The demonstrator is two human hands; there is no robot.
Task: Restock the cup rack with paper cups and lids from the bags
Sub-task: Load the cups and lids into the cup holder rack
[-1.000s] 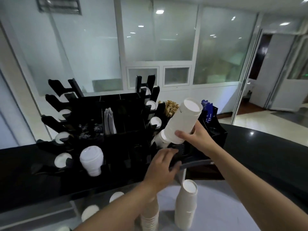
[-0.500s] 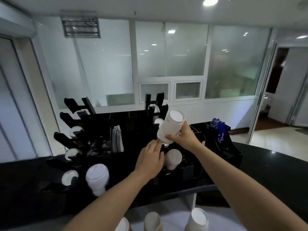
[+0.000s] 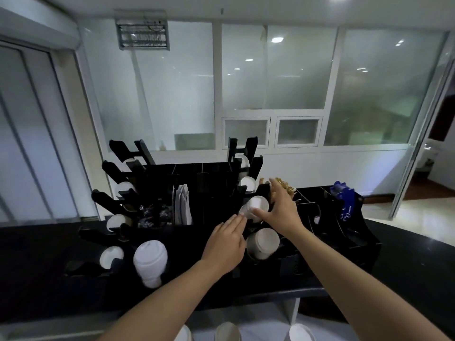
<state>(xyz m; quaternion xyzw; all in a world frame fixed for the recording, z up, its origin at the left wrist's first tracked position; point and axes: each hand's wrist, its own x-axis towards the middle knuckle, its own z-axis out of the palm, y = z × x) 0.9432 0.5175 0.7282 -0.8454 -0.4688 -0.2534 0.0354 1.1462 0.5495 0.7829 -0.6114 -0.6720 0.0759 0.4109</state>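
A black cup rack (image 3: 211, 183) stands on a dark counter, with white cup ends showing in its slanted slots on both sides. A stack of white paper cups (image 3: 257, 205) lies in a right-hand slot, its end facing me. My right hand (image 3: 280, 212) wraps it loosely, thumb under the stack and fingers stretched past its right side. My left hand (image 3: 225, 244) is flat and empty, its fingertips touching the stack's lower left edge. Another cup stack (image 3: 263, 243) fills the slot just below. A stack of white lids (image 3: 150, 262) sticks out at the lower left.
Wooden stirrers (image 3: 285, 187) and a blue packet holder (image 3: 344, 200) sit in the black organizer on the right. White sachets (image 3: 183, 205) stand in the rack's middle. Three cup stacks (image 3: 227, 332) stand on the lower shelf at the bottom edge. Glass partitions rise behind.
My right hand has carried the cup stack down from mid-air into the right-hand rack slot. My left hand has risen to touch the stack. The camera has tilted upward.
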